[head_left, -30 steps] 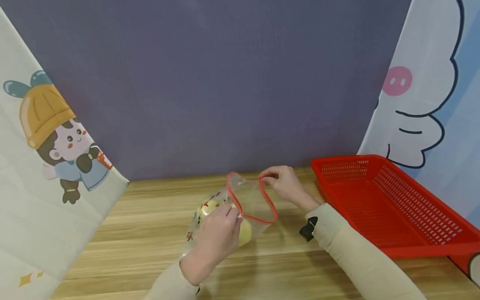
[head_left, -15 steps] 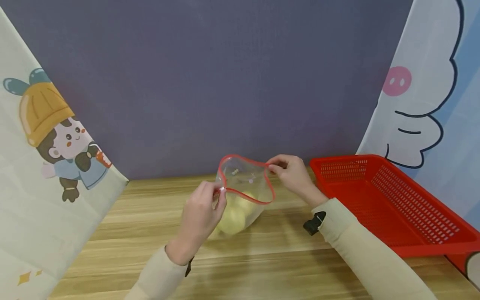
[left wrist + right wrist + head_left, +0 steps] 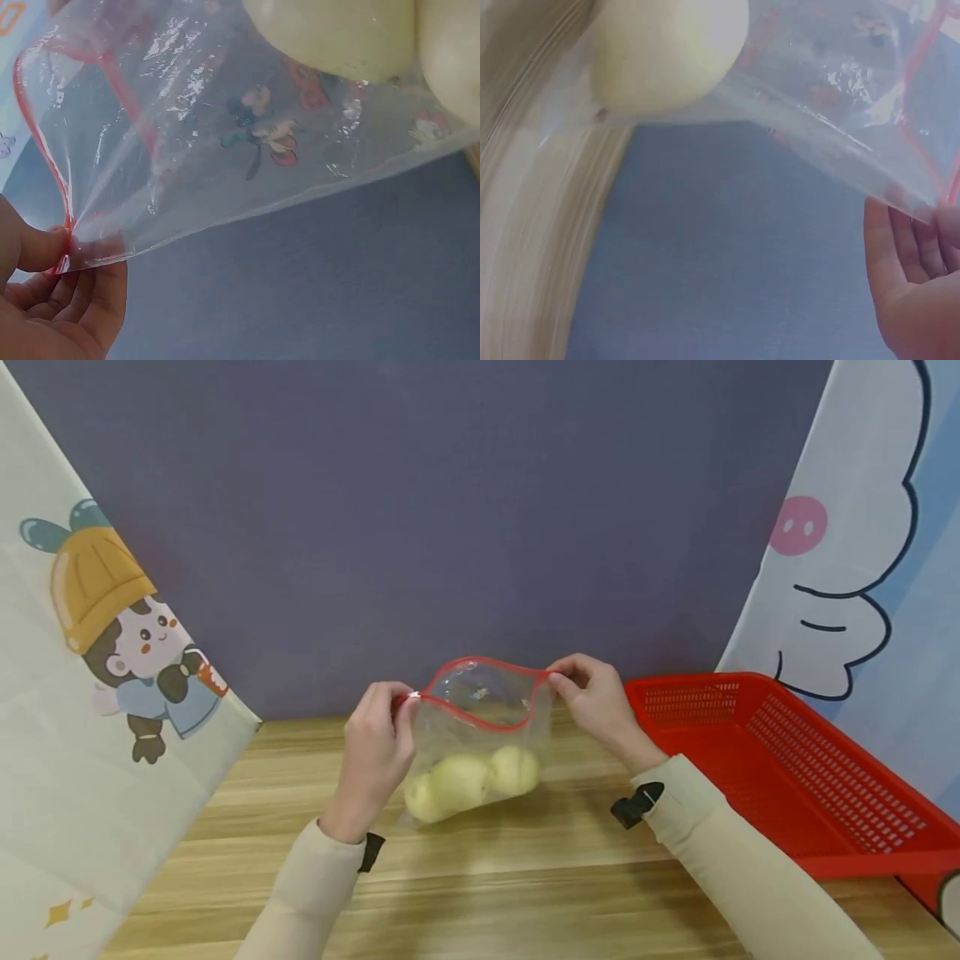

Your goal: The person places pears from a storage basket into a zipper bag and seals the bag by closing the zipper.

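Hands hold one clear plastic zip bag with a red seal strip [image 3: 480, 727] between them, above the light wood-grain table [image 3: 525, 877]. Left hand [image 3: 375, 752]: thumb and curled fingers pinch the bag's left top corner at the red strip; the left wrist view shows the pinch right at the strip's end, thumb [image 3: 34, 247] on one side, fingers under the film. Right hand [image 3: 596, 706]: fingers curled, pinching the right top corner of the same strip; in the right wrist view the fingertips [image 3: 907, 247] sit at the bag's edge beside the red line. Bag mouth is open, the strip forming a flattened loop between the two hands. Bag hangs upright from the corners; whether its bottom touches the table, cannot tell. Inside, at the bottom: pale yellow-green rounded fruits [image 3: 468, 781], lying side by side and touching; exact count unclear. Small cartoon prints on the film. Red perforated plastic basket [image 3: 787, 768] on the table, near the right forearm.
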Tool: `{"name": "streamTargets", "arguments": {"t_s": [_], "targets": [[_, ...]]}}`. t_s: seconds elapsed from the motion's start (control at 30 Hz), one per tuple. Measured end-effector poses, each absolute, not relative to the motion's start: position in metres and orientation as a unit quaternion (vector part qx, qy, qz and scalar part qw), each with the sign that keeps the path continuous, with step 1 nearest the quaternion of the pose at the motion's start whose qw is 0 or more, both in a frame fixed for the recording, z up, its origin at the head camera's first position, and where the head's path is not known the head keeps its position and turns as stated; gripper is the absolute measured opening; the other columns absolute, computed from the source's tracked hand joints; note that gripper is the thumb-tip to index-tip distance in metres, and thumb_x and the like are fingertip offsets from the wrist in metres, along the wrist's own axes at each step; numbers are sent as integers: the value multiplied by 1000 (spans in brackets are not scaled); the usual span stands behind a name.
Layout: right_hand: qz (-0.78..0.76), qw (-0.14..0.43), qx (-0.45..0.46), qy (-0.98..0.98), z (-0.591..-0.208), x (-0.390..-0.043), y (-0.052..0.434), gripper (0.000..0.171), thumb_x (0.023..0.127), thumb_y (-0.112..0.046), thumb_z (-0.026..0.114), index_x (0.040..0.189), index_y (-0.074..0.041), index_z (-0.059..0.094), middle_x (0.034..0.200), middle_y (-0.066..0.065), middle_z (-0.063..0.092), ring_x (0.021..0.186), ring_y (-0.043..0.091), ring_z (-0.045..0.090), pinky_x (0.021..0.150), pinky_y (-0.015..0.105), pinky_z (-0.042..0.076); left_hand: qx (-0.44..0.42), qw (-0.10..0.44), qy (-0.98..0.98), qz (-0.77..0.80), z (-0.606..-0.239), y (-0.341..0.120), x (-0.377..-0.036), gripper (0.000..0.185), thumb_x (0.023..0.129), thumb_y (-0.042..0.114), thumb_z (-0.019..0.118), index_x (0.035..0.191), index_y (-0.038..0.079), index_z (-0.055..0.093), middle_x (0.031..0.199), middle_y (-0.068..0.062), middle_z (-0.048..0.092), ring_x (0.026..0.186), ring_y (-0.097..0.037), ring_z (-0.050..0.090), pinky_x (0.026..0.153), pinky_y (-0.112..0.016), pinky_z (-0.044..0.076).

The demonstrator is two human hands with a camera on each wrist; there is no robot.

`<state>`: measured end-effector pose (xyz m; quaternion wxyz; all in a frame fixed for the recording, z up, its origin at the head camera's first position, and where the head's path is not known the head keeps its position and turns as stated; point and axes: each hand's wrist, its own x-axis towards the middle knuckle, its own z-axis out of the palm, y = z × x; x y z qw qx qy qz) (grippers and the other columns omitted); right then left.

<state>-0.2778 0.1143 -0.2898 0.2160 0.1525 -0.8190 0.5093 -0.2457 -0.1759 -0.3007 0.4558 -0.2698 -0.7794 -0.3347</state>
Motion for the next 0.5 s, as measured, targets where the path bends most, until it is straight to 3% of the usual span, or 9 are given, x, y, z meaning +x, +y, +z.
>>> {"name": "streamTargets", "arguments": {"t_s": [0.13, 0.5], "targets": [[534, 213, 146, -806, -287, -275, 115, 13, 100, -9, 66, 106, 2, 70, 99, 17, 68, 87, 31, 63, 71, 23, 56, -262, 448, -778, -355, -301, -178, -253, 10, 99, 2, 64, 99, -8, 63, 86, -17, 61, 70, -25, 57, 58, -35, 51], [545, 247, 124, -791, -285, -274, 134, 15, 102, -8, 63, 106, 5, 67, 84, 20, 67, 71, 16, 64, 61, 21, 56, -225, 419, -774, -419, -302, -185, -270, 7, 98, 0, 64, 100, -6, 63, 83, -15, 62, 68, -24, 60, 56, -27, 46]]}}
